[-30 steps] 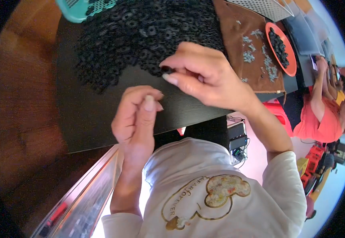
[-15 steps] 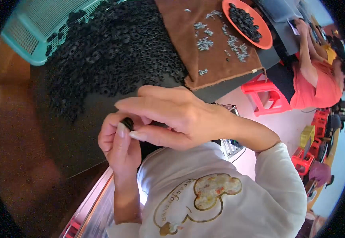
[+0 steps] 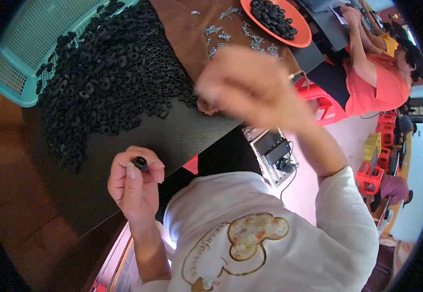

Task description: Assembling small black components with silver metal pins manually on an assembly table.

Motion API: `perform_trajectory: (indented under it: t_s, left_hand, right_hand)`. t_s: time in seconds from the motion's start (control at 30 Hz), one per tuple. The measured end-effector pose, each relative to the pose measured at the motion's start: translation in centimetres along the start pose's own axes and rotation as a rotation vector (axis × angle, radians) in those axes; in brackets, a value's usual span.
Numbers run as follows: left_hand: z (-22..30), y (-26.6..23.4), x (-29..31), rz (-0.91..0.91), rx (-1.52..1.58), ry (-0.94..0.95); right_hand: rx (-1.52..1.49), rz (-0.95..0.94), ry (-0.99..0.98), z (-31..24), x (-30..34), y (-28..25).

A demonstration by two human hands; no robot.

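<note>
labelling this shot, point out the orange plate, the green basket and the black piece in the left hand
Orange plate (image 3: 303, 35), head view, bare surface near right rim
Green basket (image 3: 12, 70), head view, mesh wall
Black piece (image 3: 140, 163), head view, exposed end

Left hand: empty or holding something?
Holding: the left hand pinches a small black part, thumb pressed against its side. The part shows clearly at the fingertips.

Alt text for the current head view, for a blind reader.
The left hand pinches a small black part; the blurred right hand partly hides a brown cloth scattered with silvery bits. Beyond lie a heap of black parts and an orange plate.
</note>
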State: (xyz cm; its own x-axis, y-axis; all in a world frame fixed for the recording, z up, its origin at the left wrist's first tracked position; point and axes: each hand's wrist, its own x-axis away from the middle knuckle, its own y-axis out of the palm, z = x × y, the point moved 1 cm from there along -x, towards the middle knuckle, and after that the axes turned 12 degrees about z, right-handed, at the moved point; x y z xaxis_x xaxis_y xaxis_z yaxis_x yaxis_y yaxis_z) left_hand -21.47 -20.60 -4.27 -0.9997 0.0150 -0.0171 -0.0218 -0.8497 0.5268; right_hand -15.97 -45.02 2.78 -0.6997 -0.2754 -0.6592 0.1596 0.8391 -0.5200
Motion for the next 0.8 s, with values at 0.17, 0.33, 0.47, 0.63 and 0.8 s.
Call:
perform_trajectory:
  t_s: [0.17,0.33,0.47,0.63,0.8]
  left_hand:
    - [-0.2,0.6,0.0,0.057,0.008,-0.026]
    - [-0.2,0.5,0.0,0.045,-0.009,-0.023]
    - [-0.4,0.2,0.1,0.045,-0.029,0.003]
    - [-0.4,0.7,0.2,0.09,-0.04,-0.016]
    - [-0.4,0.8,0.2,0.071,-0.05,0.008]
  right_hand:
    - [0.252,-0.142,0.469,4.1,0.0,-7.0]
    - [0.529,-0.395,0.155,6.1,1.1,-6.9]
    - [0.725,-0.546,0.205,5.8,0.9,-5.6]
    - [0.717,-0.467,0.135,6.9,1.6,-5.6]
    - [0.604,-0.27,0.072,6.3,1.0,-5.8]
